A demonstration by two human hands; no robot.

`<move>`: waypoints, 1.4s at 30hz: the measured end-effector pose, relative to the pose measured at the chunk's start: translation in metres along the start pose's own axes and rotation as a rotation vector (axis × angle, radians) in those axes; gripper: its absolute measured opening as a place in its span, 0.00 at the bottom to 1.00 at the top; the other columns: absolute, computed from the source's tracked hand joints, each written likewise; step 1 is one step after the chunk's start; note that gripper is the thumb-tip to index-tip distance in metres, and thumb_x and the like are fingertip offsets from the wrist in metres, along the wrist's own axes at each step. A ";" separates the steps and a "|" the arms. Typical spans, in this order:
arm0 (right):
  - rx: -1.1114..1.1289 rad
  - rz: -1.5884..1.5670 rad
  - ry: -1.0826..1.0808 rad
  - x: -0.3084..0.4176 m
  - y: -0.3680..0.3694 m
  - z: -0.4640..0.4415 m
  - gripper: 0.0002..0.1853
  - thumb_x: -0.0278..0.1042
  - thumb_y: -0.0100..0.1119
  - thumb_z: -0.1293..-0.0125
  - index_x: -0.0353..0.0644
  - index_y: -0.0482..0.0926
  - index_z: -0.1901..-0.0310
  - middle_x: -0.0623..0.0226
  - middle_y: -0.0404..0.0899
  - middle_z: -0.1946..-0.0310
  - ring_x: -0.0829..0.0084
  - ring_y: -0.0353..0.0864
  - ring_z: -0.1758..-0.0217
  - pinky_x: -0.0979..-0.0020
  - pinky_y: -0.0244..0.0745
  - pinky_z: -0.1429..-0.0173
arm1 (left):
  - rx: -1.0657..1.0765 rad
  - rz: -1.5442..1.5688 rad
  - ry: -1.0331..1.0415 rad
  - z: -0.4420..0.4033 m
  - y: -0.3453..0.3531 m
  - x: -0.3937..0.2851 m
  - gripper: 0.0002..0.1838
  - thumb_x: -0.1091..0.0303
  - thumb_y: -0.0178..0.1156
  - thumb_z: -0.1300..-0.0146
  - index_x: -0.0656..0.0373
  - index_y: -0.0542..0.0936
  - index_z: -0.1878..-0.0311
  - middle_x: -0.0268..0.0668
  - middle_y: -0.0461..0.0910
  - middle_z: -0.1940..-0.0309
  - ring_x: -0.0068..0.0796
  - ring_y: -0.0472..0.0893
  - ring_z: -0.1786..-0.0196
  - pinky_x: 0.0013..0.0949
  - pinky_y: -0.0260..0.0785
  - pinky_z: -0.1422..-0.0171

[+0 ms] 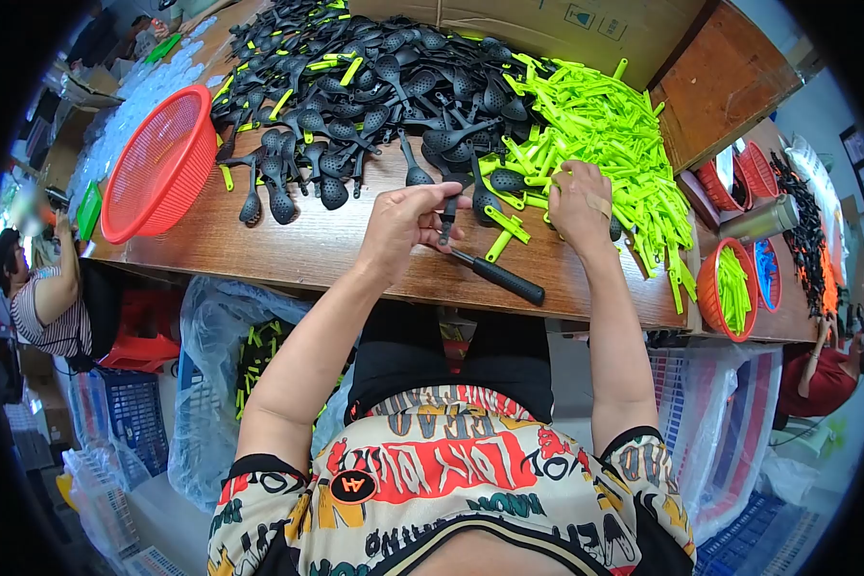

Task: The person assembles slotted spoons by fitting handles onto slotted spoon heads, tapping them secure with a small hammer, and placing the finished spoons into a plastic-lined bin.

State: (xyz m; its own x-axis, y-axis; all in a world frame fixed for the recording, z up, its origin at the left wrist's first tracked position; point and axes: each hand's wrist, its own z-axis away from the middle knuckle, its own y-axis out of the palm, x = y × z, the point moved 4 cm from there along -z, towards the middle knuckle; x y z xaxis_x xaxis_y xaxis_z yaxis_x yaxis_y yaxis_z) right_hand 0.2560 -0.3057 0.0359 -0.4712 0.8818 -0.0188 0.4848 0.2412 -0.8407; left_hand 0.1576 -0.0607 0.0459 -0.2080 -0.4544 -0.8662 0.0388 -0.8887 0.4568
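Observation:
My left hand (398, 228) pinches the narrow stem of a black plastic spoon (449, 216) between thumb and fingers, over the front of the table. Its far end merges with the dark utensils behind. My right hand (583, 209) rests at the left edge of a heap of lime-green handles (610, 125), fingers bent and slightly apart, with nothing visibly gripped. Between the hands, a few loose green handles (507, 232) lie crossed on the wood. Just below them is a tool with a black ribbed grip (509, 279) and a metal shaft; its far end is hidden near my left hand.
A large pile of black spoons and slotted spoons (394, 72) spreads across the back of the wooden table (355, 235). A red basket (163, 163) stands at left, a cardboard box (538, 24) behind. At right, an orange basket (725, 288) holds green handles. Other people work on both sides.

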 end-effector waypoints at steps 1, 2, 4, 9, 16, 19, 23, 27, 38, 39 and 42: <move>0.023 0.006 -0.032 0.002 0.002 -0.001 0.10 0.32 0.64 0.45 0.45 0.85 0.61 0.65 0.81 0.55 0.60 0.77 0.49 0.57 0.70 0.48 | -0.015 -0.022 0.014 0.001 0.003 0.002 0.16 0.70 0.55 0.30 0.69 0.80 0.44 0.45 0.86 0.56 0.27 0.85 0.69 0.26 0.78 0.69; 0.024 0.004 -0.035 0.003 0.002 0.000 0.10 0.32 0.64 0.45 0.45 0.85 0.61 0.65 0.81 0.55 0.60 0.77 0.49 0.57 0.70 0.48 | -0.032 -0.043 0.028 0.001 0.005 0.005 0.15 0.69 0.58 0.30 0.69 0.80 0.45 0.44 0.86 0.56 0.27 0.85 0.69 0.24 0.78 0.69; 0.150 -0.072 -0.001 0.005 0.003 0.002 0.09 0.30 0.60 0.44 0.45 0.85 0.61 0.66 0.82 0.55 0.61 0.77 0.48 0.58 0.69 0.48 | -0.036 -0.016 0.007 -0.001 0.006 0.014 0.17 0.73 0.61 0.32 0.69 0.76 0.42 0.45 0.86 0.57 0.26 0.85 0.69 0.23 0.78 0.69; 0.028 -0.065 -0.099 -0.004 0.000 -0.007 0.10 0.30 0.60 0.41 0.46 0.85 0.57 0.68 0.83 0.52 0.63 0.77 0.45 0.59 0.66 0.43 | -0.112 0.053 0.025 0.004 0.013 0.019 0.19 0.79 0.62 0.35 0.65 0.68 0.44 0.49 0.84 0.54 0.31 0.86 0.65 0.29 0.82 0.65; 0.208 -0.123 -0.164 0.001 0.006 -0.010 0.07 0.29 0.61 0.42 0.45 0.81 0.61 0.66 0.81 0.60 0.61 0.78 0.49 0.58 0.67 0.44 | -0.167 0.199 -0.058 0.001 0.007 0.032 0.09 0.76 0.63 0.34 0.60 0.75 0.54 0.42 0.84 0.59 0.32 0.86 0.61 0.33 0.82 0.57; 0.272 -0.082 -0.149 0.003 0.007 -0.007 0.09 0.29 0.62 0.42 0.45 0.81 0.59 0.66 0.82 0.59 0.61 0.78 0.50 0.58 0.67 0.44 | -0.200 0.136 -0.043 0.002 0.007 0.030 0.05 0.74 0.63 0.33 0.57 0.76 0.58 0.38 0.85 0.59 0.30 0.86 0.59 0.33 0.80 0.53; 0.081 -0.185 -0.204 0.010 -0.001 -0.002 0.07 0.28 0.61 0.44 0.46 0.79 0.62 0.66 0.80 0.63 0.61 0.77 0.54 0.59 0.68 0.49 | -0.222 0.221 0.001 0.004 0.010 0.028 0.06 0.74 0.64 0.33 0.59 0.76 0.58 0.39 0.84 0.59 0.29 0.84 0.58 0.33 0.81 0.54; 0.020 -0.227 -0.196 0.012 0.009 0.003 0.09 0.27 0.65 0.47 0.47 0.78 0.64 0.67 0.79 0.65 0.60 0.77 0.55 0.59 0.68 0.50 | -0.187 0.225 -0.002 0.004 0.012 0.031 0.07 0.73 0.63 0.33 0.59 0.75 0.58 0.40 0.84 0.58 0.31 0.85 0.56 0.35 0.81 0.51; -0.005 -0.256 -0.133 0.022 0.007 0.008 0.08 0.26 0.63 0.43 0.45 0.80 0.61 0.63 0.79 0.65 0.59 0.77 0.55 0.58 0.69 0.49 | -0.241 0.291 0.022 0.005 0.015 0.033 0.06 0.76 0.61 0.32 0.62 0.75 0.55 0.39 0.82 0.60 0.30 0.84 0.58 0.33 0.83 0.52; -0.023 -0.253 -0.145 0.023 0.005 0.007 0.08 0.25 0.63 0.42 0.44 0.80 0.60 0.62 0.80 0.65 0.59 0.78 0.56 0.59 0.70 0.49 | -0.231 0.292 0.018 0.004 0.015 0.035 0.06 0.76 0.62 0.32 0.62 0.75 0.55 0.39 0.82 0.60 0.30 0.84 0.58 0.33 0.83 0.53; -0.122 -0.298 -0.138 0.031 -0.010 0.002 0.08 0.24 0.61 0.40 0.42 0.81 0.59 0.62 0.82 0.65 0.58 0.80 0.58 0.60 0.72 0.51 | -0.226 0.284 0.014 0.002 0.012 0.038 0.07 0.75 0.62 0.32 0.62 0.74 0.56 0.41 0.82 0.58 0.32 0.85 0.56 0.34 0.82 0.50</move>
State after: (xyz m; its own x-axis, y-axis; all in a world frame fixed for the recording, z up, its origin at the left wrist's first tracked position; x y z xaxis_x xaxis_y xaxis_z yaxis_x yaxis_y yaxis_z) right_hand 0.2348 -0.2817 0.0424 -0.6966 0.7040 0.1380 0.3912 0.5340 -0.7495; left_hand 0.1478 -0.0887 0.0186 -0.1441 -0.6847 -0.7144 0.3087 -0.7170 0.6249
